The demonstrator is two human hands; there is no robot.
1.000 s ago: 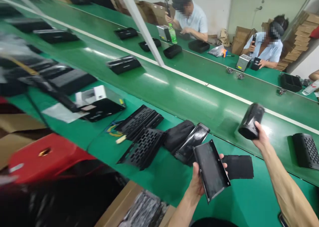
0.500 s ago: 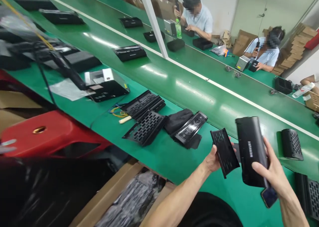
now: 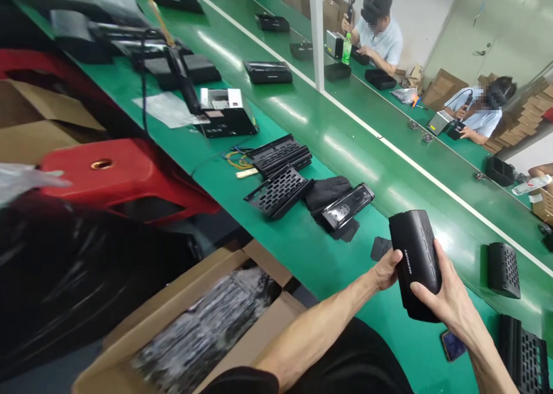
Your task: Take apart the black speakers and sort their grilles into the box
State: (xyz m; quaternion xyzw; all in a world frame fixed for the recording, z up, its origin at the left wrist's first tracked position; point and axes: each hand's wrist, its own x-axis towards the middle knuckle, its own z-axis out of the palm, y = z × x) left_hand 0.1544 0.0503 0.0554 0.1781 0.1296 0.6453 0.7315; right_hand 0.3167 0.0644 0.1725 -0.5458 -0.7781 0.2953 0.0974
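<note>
A black rounded speaker housing (image 3: 415, 262) with white lettering is held upright above the green bench (image 3: 328, 256) by both hands. My left hand (image 3: 386, 269) grips its left side, fingers curled behind it. On the right side, my right hand (image 3: 444, 295) wraps the lower part. The flat perforated panel from before is not visible on its own; it seems pressed against the housing, hidden from view. A small black pad (image 3: 381, 247) lies on the bench just left of the housing.
Black perforated grilles (image 3: 280, 190), a black cloth (image 3: 327, 191) and a glossy part (image 3: 348, 205) lie to the left. More grilles (image 3: 504, 269) and a phone (image 3: 453, 345) sit right. A cardboard box (image 3: 207, 330) and red stool (image 3: 121, 175) stand near me. Two people work across the conveyor (image 3: 389, 152).
My right hand brought the housing from the conveyor toward me. My left hand moved the flat panel against it; both hands now hold the housing together. The view swung left.
</note>
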